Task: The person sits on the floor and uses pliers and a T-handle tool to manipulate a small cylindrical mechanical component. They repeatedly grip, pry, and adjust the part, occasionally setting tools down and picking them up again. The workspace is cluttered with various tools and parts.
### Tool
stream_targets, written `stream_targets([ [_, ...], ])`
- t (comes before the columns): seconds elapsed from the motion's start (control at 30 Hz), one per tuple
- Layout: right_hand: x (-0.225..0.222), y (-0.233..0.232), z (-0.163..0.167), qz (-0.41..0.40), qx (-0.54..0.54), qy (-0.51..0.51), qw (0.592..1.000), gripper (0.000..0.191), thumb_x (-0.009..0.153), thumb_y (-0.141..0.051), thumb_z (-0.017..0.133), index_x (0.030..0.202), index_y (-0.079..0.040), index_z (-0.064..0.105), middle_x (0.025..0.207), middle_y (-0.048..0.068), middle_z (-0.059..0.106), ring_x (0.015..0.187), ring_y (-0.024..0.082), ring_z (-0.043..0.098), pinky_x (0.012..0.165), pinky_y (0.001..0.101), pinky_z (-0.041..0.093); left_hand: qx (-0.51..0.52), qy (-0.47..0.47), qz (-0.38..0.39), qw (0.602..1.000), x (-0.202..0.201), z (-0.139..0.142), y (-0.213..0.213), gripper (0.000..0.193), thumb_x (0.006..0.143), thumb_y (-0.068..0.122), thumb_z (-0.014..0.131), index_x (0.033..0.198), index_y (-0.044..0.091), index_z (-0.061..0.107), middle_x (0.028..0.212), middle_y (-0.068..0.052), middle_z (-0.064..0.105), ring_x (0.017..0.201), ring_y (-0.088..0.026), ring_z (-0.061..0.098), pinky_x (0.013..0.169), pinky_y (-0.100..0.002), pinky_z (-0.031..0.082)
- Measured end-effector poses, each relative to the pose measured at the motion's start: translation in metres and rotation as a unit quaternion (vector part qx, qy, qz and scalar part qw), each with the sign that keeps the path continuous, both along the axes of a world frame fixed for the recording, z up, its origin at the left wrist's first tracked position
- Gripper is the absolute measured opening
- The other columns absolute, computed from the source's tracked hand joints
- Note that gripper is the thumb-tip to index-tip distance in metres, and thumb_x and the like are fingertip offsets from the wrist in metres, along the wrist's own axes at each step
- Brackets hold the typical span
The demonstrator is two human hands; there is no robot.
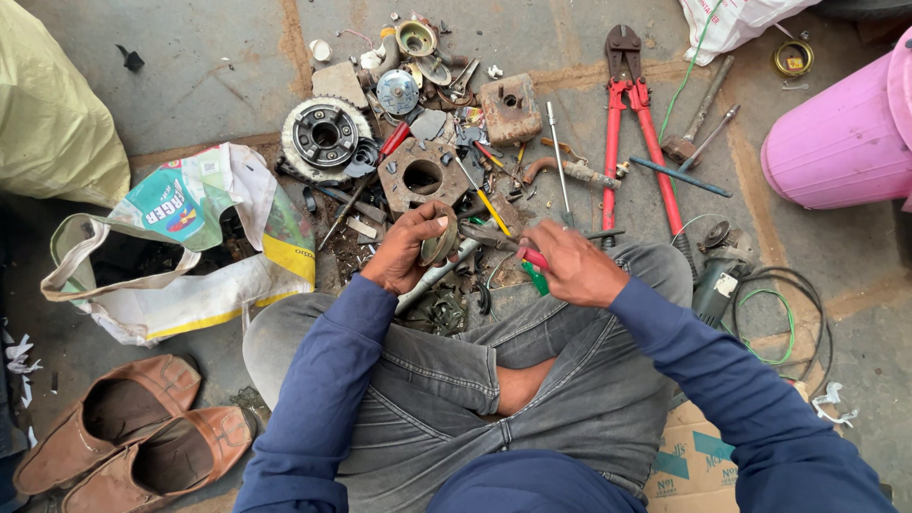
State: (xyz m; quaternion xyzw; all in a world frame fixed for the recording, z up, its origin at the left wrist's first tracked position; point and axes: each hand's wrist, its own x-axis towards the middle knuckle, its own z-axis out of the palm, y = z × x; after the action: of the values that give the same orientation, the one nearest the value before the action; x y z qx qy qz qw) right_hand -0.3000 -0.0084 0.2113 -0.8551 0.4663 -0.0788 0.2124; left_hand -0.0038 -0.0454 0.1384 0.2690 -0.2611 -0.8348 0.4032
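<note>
Left hand [404, 249] gripping one round brass disc [439, 237] above the knees, right hand [573, 266] closed on one pair of red-handled pliers [505, 243] meeting the disc, two brown shoes [133, 432], one red bolt cutter [631, 123], one pink bucket [845, 138], scrap metal on the floor [209, 66]

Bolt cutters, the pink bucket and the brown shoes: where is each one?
Bolt cutters [631, 100]: head view, on the red handles just below the dark jaws.
Pink bucket [841, 142]: head view, on its side wall.
Brown shoes [142, 437]: head view, on the leather between the two openings.
</note>
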Motion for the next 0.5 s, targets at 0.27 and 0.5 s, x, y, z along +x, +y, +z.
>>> stream_targets([
  [0.27,-0.017,-0.016,-0.006,0.016,0.565,-0.229,0.793,0.031,0.087,-0.013,0.071,0.115,-0.003,0.063,0.098,0.004,0.065,0.091,0.015,0.065,0.083,0.0323,0.056,-0.008,0.019,-0.065,0.998,-0.001,0.009,0.006,0.024,0.096,0.014,0.064,0.117,0.003,0.058,0.089,-0.004,0.068,0.075,-0.012,0.068,0.073,-0.033,0.061],
  [0.5,-0.015,-0.011,-0.001,-0.005,0.460,-0.115,0.880,0.021,0.090,-0.015,0.069,0.108,-0.007,0.061,0.095,0.001,0.062,0.085,0.011,0.059,0.073,0.0333,0.053,-0.018,0.001,-0.064,0.998,-0.002,-0.001,0.004,0.024,0.098,0.015,0.065,0.117,0.002,0.058,0.087,-0.008,0.070,0.072,-0.016,0.070,0.059,-0.030,0.055],
])
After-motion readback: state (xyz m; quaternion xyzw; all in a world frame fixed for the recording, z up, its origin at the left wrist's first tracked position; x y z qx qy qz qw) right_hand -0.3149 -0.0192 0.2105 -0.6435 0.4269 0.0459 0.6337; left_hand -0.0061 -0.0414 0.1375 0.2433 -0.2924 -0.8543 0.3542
